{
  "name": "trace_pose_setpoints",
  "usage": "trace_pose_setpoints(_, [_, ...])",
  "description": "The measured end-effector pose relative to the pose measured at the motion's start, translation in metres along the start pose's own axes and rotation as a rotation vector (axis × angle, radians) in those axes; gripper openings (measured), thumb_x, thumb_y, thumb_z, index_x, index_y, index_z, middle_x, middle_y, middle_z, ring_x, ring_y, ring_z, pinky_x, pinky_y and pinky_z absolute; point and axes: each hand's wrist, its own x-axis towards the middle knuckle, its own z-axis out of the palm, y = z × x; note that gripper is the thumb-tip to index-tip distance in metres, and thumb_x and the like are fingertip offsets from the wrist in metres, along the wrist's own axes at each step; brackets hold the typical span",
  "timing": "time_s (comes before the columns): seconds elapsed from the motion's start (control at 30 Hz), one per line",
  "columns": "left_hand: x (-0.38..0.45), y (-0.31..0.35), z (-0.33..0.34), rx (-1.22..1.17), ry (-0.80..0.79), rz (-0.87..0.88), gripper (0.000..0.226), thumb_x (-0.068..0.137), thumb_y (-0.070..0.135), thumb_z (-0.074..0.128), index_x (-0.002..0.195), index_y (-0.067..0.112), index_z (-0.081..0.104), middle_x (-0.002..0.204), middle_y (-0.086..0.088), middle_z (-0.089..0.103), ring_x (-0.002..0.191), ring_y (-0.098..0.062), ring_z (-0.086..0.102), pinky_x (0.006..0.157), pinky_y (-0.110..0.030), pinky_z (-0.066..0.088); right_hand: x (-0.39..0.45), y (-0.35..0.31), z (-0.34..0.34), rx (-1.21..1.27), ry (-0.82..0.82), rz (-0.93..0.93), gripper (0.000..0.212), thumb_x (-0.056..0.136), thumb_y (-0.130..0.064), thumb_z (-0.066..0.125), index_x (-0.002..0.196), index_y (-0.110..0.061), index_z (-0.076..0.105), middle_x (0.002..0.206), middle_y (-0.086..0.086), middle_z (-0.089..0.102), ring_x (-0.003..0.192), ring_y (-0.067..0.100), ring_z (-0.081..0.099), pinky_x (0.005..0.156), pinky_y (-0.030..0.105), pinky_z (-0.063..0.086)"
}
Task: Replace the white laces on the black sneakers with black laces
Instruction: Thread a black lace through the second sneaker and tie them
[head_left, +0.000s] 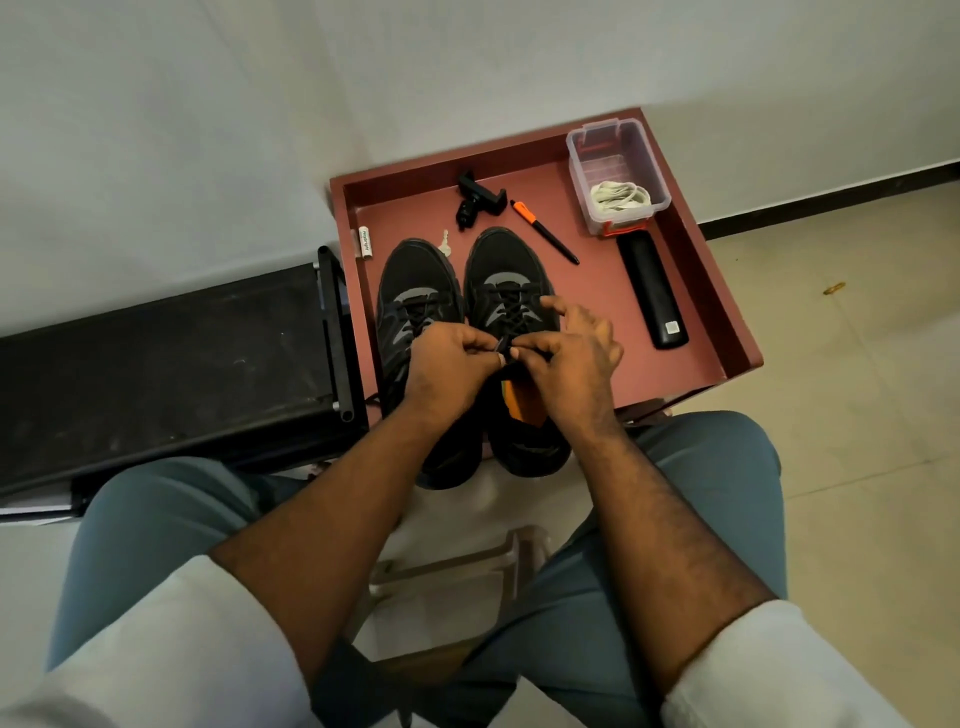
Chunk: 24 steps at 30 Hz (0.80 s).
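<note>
Two black sneakers stand side by side on a reddish-brown tray table (675, 322), toes pointing away from me. The left sneaker (415, 291) and the right sneaker (506, 280) both carry black laces across their eyelets. My left hand (447, 369) and my right hand (563, 358) meet over the upper part of the right sneaker, each pinching the black lace (503, 344) between thumb and forefinger. White laces (618, 195) lie bundled in a clear plastic box (613, 140) at the tray's far right corner.
On the tray lie a black phone clamp (480, 200), an orange-capped pen (545, 231), a black remote-like bar (652, 288), two batteries (363, 243) and a small key (445, 243). A black bench (156, 374) stands to the left. My knees frame a stool (467, 566) below.
</note>
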Motion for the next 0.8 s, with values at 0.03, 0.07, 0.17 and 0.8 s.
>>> trace_pose_setpoints(0.03, [0.001, -0.003, 0.000, -0.032, -0.019, -0.018, 0.013, 0.078, 0.007, 0.075, 0.078, 0.021, 0.075, 0.077, -0.006, 0.074, 0.079, -0.024, 0.072, 0.079, -0.046, 0.059, 0.001, 0.000, 0.002, 0.021, 0.001, 0.004, 0.014, 0.081, -0.034, 0.074, 0.093, -0.031, 0.078, 0.144, -0.017, 0.044, 0.126, 0.017, 0.031, 0.092, 0.029, 0.016])
trace_pose_setpoints(0.07, [0.002, -0.005, 0.001, -0.062, -0.025, -0.039, 0.016, 0.079, 0.007, 0.074, 0.080, 0.022, 0.075, 0.079, -0.006, 0.074, 0.080, -0.023, 0.072, 0.081, -0.044, 0.059, 0.001, 0.000, 0.002, 0.053, -0.007, 0.009, 0.012, 0.081, -0.034, 0.075, 0.092, -0.030, 0.078, 0.145, -0.017, 0.043, 0.126, 0.016, 0.030, 0.093, 0.029, 0.015])
trace_pose_setpoints(0.17, [0.007, -0.010, 0.001, -0.190, -0.021, -0.130, 0.013, 0.089, 0.007, 0.064, 0.090, 0.014, 0.075, 0.082, -0.009, 0.073, 0.075, -0.018, 0.068, 0.079, -0.038, 0.057, 0.004, 0.002, 0.003, 0.120, -0.062, 0.014, 0.009, 0.081, -0.033, 0.075, 0.089, -0.030, 0.078, 0.146, -0.019, 0.042, 0.127, 0.014, 0.028, 0.094, 0.029, 0.014])
trace_pose_setpoints(0.8, [0.010, -0.013, -0.088, -0.580, 0.732, -0.403, 0.020, 0.101, 0.004, 0.030, 0.107, 0.019, 0.042, 0.090, -0.002, 0.057, 0.055, -0.010, 0.049, 0.046, -0.022, 0.043, -0.001, 0.008, 0.002, -0.068, 0.010, -0.070, 0.018, 0.080, -0.035, 0.075, 0.097, -0.029, 0.077, 0.141, -0.013, 0.049, 0.125, 0.020, 0.034, 0.096, 0.032, 0.018])
